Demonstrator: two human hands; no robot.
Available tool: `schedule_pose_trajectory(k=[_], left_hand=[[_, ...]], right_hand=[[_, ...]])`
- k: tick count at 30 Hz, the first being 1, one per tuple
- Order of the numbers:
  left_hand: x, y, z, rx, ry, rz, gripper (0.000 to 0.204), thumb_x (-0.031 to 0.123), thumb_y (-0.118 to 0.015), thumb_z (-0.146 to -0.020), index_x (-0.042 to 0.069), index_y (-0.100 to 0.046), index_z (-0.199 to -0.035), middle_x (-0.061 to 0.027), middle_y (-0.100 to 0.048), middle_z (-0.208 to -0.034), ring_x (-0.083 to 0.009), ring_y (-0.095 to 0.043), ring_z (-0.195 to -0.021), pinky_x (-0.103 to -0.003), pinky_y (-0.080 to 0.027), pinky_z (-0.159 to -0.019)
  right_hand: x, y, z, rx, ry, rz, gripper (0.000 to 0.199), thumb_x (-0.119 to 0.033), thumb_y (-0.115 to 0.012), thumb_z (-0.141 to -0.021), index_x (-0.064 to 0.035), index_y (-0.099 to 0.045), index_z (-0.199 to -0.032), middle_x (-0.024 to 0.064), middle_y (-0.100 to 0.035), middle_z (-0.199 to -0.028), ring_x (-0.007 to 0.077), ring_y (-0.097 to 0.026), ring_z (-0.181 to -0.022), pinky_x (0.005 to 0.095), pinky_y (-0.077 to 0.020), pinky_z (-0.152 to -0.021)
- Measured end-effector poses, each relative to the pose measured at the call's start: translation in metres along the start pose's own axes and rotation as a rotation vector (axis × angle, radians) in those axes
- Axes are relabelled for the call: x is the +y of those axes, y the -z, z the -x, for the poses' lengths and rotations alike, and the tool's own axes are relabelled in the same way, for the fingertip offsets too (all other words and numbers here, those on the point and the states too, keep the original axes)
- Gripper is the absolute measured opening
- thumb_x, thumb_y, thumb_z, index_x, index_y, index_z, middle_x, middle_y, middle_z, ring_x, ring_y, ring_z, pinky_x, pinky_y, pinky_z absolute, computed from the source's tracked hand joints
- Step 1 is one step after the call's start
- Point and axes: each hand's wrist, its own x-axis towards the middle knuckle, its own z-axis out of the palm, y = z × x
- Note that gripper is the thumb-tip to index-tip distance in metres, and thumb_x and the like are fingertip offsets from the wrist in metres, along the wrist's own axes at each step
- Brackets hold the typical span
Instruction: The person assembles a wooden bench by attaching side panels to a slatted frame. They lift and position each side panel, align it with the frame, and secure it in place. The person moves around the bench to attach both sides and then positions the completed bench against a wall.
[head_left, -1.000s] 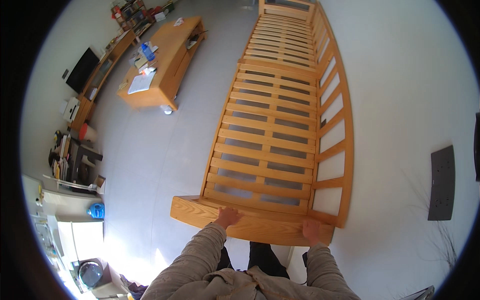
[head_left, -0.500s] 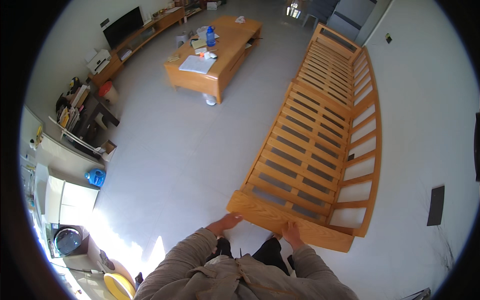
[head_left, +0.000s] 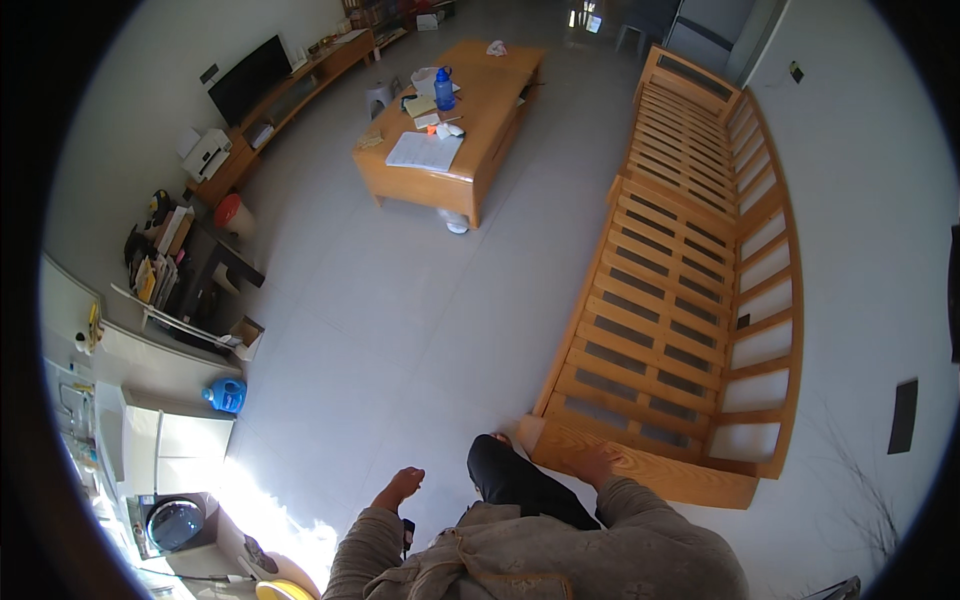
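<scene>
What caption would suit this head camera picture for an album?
Right hand rests on the end rail of a slatted wooden sofa frame; left hand hangs free above the tiled floor.

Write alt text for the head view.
A person's right hand rests on the near end rail of a long slatted wooden sofa frame beside a white wall; the left hand hangs free over pale floor tiles. A cluttered wooden coffee table stands beyond.
</scene>
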Motion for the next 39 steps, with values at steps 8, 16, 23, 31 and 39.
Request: schedule_pose_trajectory(k=[8,16,23,31,39], left_hand=[[0.105,0.149,-0.122,0.011,-0.098,-0.157,0.021,0.018,-0.041,-0.089,0.004,-0.056,-0.085,-0.0171,-0.058,-0.093,-0.0272,-0.060,-0.078,-0.039,-0.050,-0.069],[0.248,0.299,-0.298,0.045,-0.335,-0.805,0.032,0.028,-0.034,-0.088,0.007,-0.059,-0.086,-0.0202,-0.060,-0.097,-0.0404,-0.056,-0.090,-0.051,-0.045,-0.077],[0.442,0.317,-0.420,-0.230,-0.126,-0.157,0.035,0.036,-0.050,-0.088,0.006,-0.056,-0.107,-0.0077,-0.063,-0.099,-0.0190,-0.061,-0.082,-0.033,-0.048,-0.065],[0.631,0.404,-0.577,-0.252,-0.187,0.004,0.035,0.038,-0.049,-0.088,0.009,-0.056,-0.107,-0.0073,-0.061,-0.097,-0.0183,-0.060,-0.084,-0.032,-0.047,-0.068],[0.814,0.465,-0.698,-0.179,-0.167,0.021,0.032,0.034,-0.045,-0.089,0.006,-0.056,-0.101,-0.0097,-0.060,-0.095,-0.0183,-0.060,-0.085,-0.032,-0.048,-0.073]], right_hand=[[0.008,-0.011,-0.031,-0.077,-0.096,0.013,0.115,-0.077,-0.046,-0.070,0.0077,-0.009,-0.139,0.0284,-0.011,-0.144,0.0595,-0.009,-0.126,0.0653,-0.0168,-0.098],[-0.008,0.032,-0.139,-0.069,0.097,-0.825,0.053,-0.042,-0.053,-0.085,0.0018,-0.054,-0.114,0.0203,-0.058,-0.109,0.0328,-0.055,-0.099,0.0447,-0.0436,-0.084],[-0.072,0.167,-0.263,0.184,0.143,-1.009,0.042,-0.043,-0.049,-0.084,-0.0034,-0.061,-0.092,0.0207,-0.061,-0.095,0.0395,-0.056,-0.088,0.0447,-0.0443,-0.075],[-0.058,0.294,-0.302,0.182,-0.156,-1.013,0.041,-0.039,-0.052,-0.084,-0.0023,-0.064,-0.098,0.0188,-0.064,-0.098,0.0347,-0.059,-0.096,0.0422,-0.0459,-0.082],[-0.080,0.460,-0.407,0.136,-0.216,-1.308,0.032,-0.030,-0.057,-0.086,-0.0016,-0.063,-0.097,0.0091,-0.066,-0.082,0.0162,-0.063,-0.070,0.0287,-0.0481,-0.060]])
